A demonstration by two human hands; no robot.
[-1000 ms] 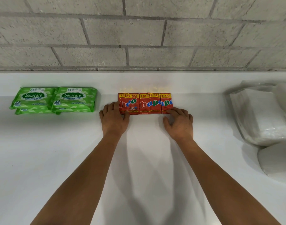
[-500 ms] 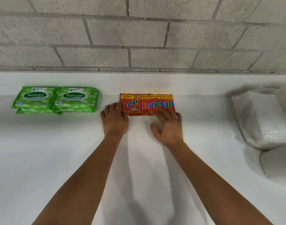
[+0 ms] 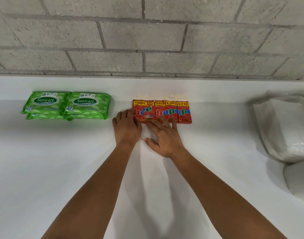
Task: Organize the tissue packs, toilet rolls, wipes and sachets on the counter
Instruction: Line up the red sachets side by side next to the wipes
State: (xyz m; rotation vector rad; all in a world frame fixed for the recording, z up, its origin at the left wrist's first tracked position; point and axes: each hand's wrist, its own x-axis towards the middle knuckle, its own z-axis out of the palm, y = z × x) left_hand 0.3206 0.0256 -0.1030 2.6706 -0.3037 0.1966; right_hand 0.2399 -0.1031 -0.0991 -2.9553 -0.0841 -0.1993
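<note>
1. Since a second ago, the right hand has been sliding leftward along the near edge of the red sachets, closing the gap to the left hand, which is staying where it was at the row's left end.
2. Nearest the camera, both bare forearms are reaching forward over the white counter, casting soft shadows between them.
3. Further out, the right hand is lying flat, fingers straight and spread, its fingertips pressing on the bottom edge of the middle sachets while the thumb is pointing left on the counter.
4. Just beside it, the left hand is resting palm down with relaxed, nearly straight fingers, touching the lower left corner of the leftmost sachet; it is gripping nothing (nor is the right).
5. At the right edge, a white toilet roll is sitting near the front, and behind it a clear-wrapped bundle of white tissue packs is leaning at a tilt, well apart from the hands.
6. Beyond the fingers, the sachets are lying flat in one overlapping row, red with yellow tops, in the middle of the counter near the back.
7. Left of them, apart from the row, green wipes packs are sitting side by side, with more green packs showing underneath.
8. Farthest back, a grey block wall is rising behind the counter.
</note>
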